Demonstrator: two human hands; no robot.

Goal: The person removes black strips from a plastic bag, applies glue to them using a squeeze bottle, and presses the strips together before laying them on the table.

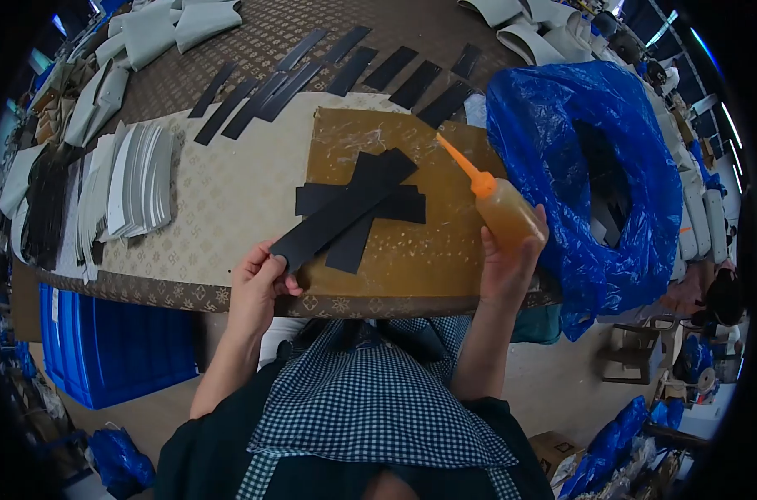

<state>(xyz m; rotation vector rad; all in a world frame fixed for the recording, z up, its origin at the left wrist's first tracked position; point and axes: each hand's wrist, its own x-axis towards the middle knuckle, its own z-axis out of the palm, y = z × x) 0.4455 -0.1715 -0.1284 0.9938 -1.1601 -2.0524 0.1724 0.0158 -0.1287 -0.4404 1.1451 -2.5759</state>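
Note:
My left hand (260,279) pinches the near end of a black strip (345,208), thumb on top. That strip slants up to the right across other black strips (345,255) that lie crossed on a brown glue-spotted board (362,279). In my right hand (512,262) is a squeeze bottle (508,215) of amber liquid, fingers wrapped round its lower part. Its long orange nozzle (462,157) points up and to the left, over the right side of the board.
Several black strips (352,71) lie spread out at the back. Stacked white pieces (138,183) stand at the left. A blue plastic bag (528,108) with dark pieces inside sits at the right. Below the table's left side is a blue bin (112,346); a stool (635,350) stands at the right.

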